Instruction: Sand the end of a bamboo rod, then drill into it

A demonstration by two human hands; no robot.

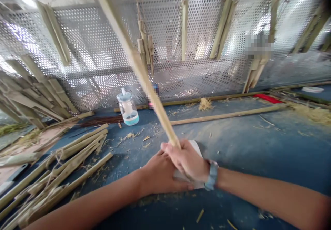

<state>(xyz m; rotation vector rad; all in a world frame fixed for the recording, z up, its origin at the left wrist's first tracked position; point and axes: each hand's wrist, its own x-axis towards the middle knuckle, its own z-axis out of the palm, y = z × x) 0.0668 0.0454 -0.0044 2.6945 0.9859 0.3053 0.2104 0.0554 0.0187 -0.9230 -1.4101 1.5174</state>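
A long pale bamboo pole (141, 66) rises from my hands toward the top left of the view. My right hand (187, 157), with a blue-grey band on the wrist, is closed round its lower end. Just left of it and partly beneath it, my left hand (160, 173) lies flat, thumb stretched out to the right. Both hands are over a whitish flat piece (198, 149) on the blue work surface (232, 144); its kind is not clear. The left fingertips are hidden under the right hand.
A bundle of split bamboo strips (62, 164) lies at the left. Behind stand a clear lidded cup (128, 111), a thin bamboo rod (227, 115) and a red item (267, 98). A perforated metal screen (165, 27) with hanging bamboo pieces closes off the back.
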